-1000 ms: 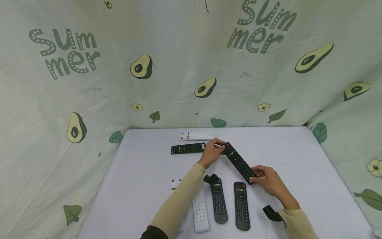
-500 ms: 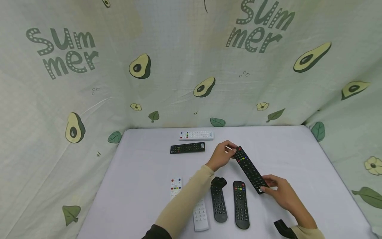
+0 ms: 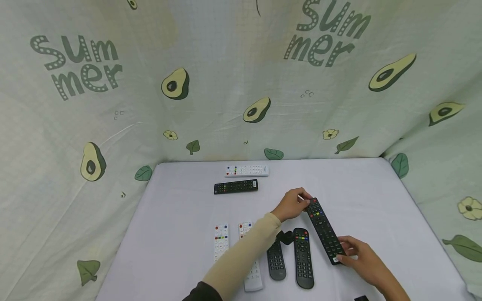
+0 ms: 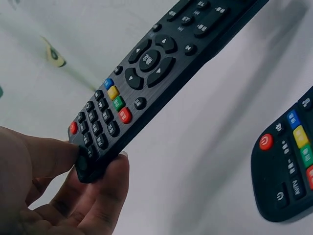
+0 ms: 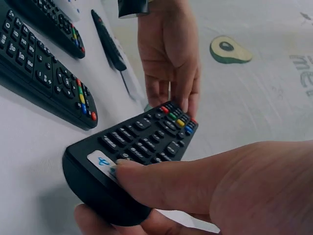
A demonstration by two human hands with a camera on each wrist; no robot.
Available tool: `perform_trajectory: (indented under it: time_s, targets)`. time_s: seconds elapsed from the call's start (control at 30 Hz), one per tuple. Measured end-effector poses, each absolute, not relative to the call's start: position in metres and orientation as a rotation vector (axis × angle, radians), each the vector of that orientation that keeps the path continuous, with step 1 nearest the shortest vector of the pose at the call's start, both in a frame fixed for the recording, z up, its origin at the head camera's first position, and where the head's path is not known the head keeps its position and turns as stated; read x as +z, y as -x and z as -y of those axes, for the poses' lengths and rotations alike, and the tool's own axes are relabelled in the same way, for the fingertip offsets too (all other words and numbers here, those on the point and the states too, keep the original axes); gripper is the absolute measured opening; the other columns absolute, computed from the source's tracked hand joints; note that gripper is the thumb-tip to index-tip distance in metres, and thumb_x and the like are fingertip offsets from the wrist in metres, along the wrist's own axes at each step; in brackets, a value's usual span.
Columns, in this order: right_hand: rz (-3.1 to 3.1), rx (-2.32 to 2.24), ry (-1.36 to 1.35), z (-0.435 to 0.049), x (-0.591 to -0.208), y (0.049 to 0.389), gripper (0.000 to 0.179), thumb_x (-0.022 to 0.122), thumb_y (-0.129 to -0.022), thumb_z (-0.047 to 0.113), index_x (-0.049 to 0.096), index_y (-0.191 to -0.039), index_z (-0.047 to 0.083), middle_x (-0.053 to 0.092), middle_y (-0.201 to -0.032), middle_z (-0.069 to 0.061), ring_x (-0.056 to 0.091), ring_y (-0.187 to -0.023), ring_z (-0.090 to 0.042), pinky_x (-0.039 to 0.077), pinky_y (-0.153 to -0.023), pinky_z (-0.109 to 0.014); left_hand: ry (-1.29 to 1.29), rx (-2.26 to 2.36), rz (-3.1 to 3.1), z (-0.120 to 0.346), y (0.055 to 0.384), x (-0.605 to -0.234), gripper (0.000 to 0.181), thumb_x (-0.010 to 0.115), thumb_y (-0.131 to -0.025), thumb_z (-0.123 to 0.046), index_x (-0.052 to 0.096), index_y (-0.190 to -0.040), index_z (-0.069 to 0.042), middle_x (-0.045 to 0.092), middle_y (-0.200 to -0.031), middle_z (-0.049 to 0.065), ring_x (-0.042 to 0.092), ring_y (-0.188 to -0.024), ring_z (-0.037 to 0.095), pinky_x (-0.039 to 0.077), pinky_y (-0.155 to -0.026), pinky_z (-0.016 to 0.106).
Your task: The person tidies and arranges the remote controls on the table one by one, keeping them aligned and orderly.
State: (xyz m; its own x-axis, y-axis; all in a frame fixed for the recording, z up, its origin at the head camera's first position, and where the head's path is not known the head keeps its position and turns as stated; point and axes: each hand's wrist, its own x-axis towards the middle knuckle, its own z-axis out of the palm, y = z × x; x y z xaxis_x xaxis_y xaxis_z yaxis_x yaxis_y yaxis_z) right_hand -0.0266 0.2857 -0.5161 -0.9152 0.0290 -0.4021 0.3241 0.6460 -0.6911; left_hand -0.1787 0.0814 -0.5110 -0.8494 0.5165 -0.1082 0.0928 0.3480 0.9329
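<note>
A black remote control (image 3: 324,230) with colored buttons is held at both ends, slanting from upper left to lower right in the head view. My left hand (image 3: 293,204) pinches its far end, the one with the red button; in the left wrist view the thumb (image 4: 54,155) lies on that corner, fingers beneath. My right hand (image 3: 361,259) grips the near end, its thumb (image 5: 161,183) over the white label in the right wrist view. A shadow under the remote shows in the left wrist view. Just left of it lies a dark remote with a rounded end (image 3: 304,259).
Another dark remote (image 3: 276,263) and two white remotes (image 3: 221,240) (image 3: 253,278) lie along the front, partly behind my left sleeve (image 3: 241,255). Farther back, a black remote (image 3: 235,186) and a white remote (image 3: 247,170) lie crosswise on the white table (image 3: 180,234). A printed curtain (image 3: 211,83) stands behind.
Both hands have moved right and toward the front with the black remote between them. The remote has turned a little steeper. The remotes lying on the table have stayed put.
</note>
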Motion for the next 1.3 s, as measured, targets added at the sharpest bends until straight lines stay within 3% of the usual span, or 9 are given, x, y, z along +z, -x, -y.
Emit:
perform_trajectory:
  time_s: [0.27,0.53,0.93,1.3]
  targets:
    - [-2.439,-1.133,-0.226,-0.288,-0.523,0.010,0.063,0.083,-0.086,0.006,0.053,-0.137,-0.017,0.065,-0.104,-0.010,0.066,-0.095,-0.022,0.059,-0.082,-0.044,-0.625,1.349,-2.266,-0.094,0.169,-0.520,0.011,0.064,-0.104,-0.003,0.073,-0.110,-0.003,0.069,-0.103,0.001,0.058,-0.076,-0.001,0.051,-0.064,0.015]
    - [-2.374,-1.085,-0.276,-0.289,-0.527,0.002,0.068,0.083,-0.085,0.008,0.050,-0.139,-0.017,0.065,-0.105,-0.008,0.064,-0.095,-0.021,0.058,-0.085,-0.048,-0.622,1.179,-2.340,-0.107,0.163,-0.520,0.010,0.066,-0.104,-0.008,0.075,-0.108,-0.009,0.068,-0.101,-0.004,0.056,-0.081,0.000,0.049,-0.071,0.016]
    - [-2.335,-1.077,-0.290,-0.293,-0.532,-0.009,0.075,0.084,-0.080,0.001,0.045,-0.141,-0.017,0.065,-0.104,-0.007,0.067,-0.095,-0.024,0.059,-0.087,-0.050,-0.783,0.940,-2.358,-0.116,0.154,-0.521,0.022,0.063,-0.106,-0.011,0.074,-0.125,-0.010,0.071,-0.111,-0.004,0.059,-0.089,-0.001,0.049,-0.078,0.014]
    - [-2.289,-1.074,-0.317,-0.299,-0.536,-0.010,0.081,0.086,-0.079,0.004,0.043,-0.145,-0.016,0.062,-0.105,-0.008,0.066,-0.096,-0.023,0.059,-0.085,-0.048,-0.824,0.835,-2.359,-0.119,0.149,-0.518,0.026,0.062,-0.107,-0.016,0.074,-0.130,-0.012,0.072,-0.119,-0.004,0.063,-0.100,-0.001,0.049,-0.086,0.012]
